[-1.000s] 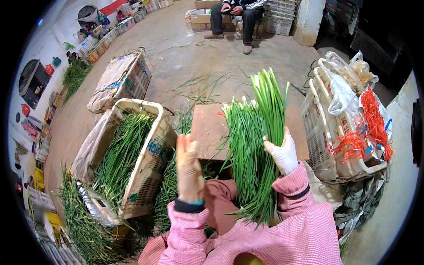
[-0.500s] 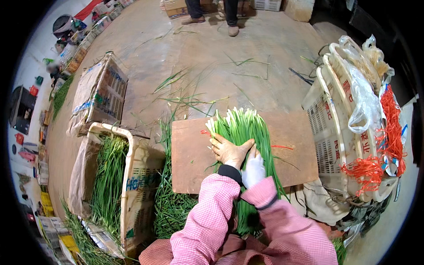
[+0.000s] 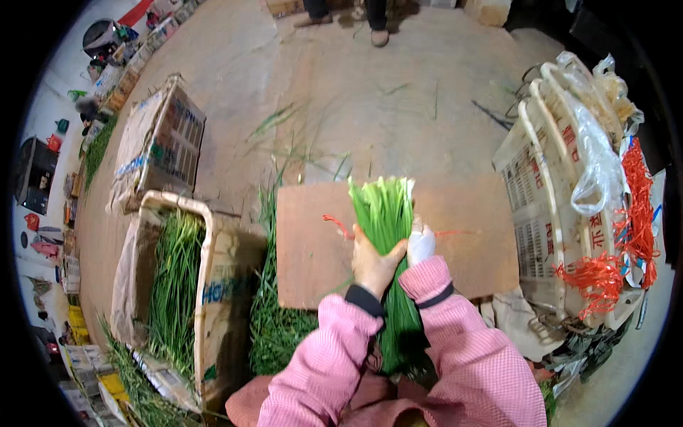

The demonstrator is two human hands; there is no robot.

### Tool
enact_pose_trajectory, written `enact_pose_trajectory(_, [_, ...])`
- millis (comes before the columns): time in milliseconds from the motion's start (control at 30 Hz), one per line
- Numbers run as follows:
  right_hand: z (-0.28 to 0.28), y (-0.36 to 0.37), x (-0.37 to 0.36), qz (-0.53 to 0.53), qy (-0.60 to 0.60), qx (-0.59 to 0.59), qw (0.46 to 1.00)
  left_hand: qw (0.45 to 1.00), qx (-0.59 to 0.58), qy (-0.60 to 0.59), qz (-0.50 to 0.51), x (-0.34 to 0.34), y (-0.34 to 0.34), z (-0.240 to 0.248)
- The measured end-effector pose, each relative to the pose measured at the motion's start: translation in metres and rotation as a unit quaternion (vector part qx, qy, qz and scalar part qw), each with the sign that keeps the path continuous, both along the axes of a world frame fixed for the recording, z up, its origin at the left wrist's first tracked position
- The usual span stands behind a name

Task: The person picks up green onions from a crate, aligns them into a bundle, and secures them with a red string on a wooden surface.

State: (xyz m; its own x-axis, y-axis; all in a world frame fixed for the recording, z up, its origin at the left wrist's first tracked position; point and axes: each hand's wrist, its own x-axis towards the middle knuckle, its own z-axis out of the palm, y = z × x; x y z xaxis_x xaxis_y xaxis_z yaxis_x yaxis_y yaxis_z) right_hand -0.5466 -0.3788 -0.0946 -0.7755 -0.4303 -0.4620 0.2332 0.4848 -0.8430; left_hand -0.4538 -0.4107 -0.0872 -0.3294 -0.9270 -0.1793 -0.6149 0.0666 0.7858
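A thick bunch of green chives with pale, even ends (image 3: 382,203) stands over a brown board (image 3: 313,245), its leaves trailing down toward my lap. My left hand (image 3: 371,262) wraps around its left side, thumb across the front. On the other side my right hand (image 3: 421,243), pale and apparently gloved, grips the bunch; its fingers are partly hidden behind the stalks. A red plastic tie (image 3: 339,225) lies across the board, its two ends showing on either side of the bunch and its middle hidden.
Left of the board stands a lined crate (image 3: 206,277) full of chives, with another crate (image 3: 174,142) behind it. Loose leaves (image 3: 281,341) are heaped beside the board. Stacked crates (image 3: 530,206) with red ties (image 3: 637,206) stand right. A person's legs (image 3: 377,18) show at the far edge.
The chives, spread wide on the board before, are now squeezed into a narrower, tighter bunch. My hands have moved to its two sides, and more of the red tie shows.
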Motion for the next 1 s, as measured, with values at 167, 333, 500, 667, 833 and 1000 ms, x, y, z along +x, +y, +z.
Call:
enact_pose_trajectory(167, [-0.04, 0.031, 0.022, -0.019, 0.115, -0.087, 0.989, 0.987, -0.06, -0.146, -0.002, -0.012, 0.007, -0.001])
enact_pose_trajectory(333, [-0.026, 0.03, 0.02, 0.005, 0.059, -0.292, 0.955, 0.992, -0.009, -0.12, 0.027, -0.018, 0.013, 0.009])
enact_pose_trajectory(500, [-0.057, 0.048, 0.032, 0.101, 0.253, -0.066, 0.96, 0.993, 0.049, -0.095, 0.058, -0.028, 0.016, 0.012])
enact_pose_trajectory(667, [0.015, 0.071, -0.021, 0.279, 0.287, 0.013, 0.917, 0.988, -0.018, -0.126, 0.09, -0.022, 0.01, 0.002])
enact_pose_trajectory(833, [0.001, 0.003, -0.101, 0.07, -0.011, -0.094, 0.993, 0.992, 0.007, -0.093, 0.084, -0.029, 0.01, 0.005])
enact_pose_trajectory(1000, [-0.003, -0.034, -0.11, 0.128, -0.039, -0.046, 0.99, 0.992, -0.008, -0.088, 0.087, -0.03, 0.013, -0.001])
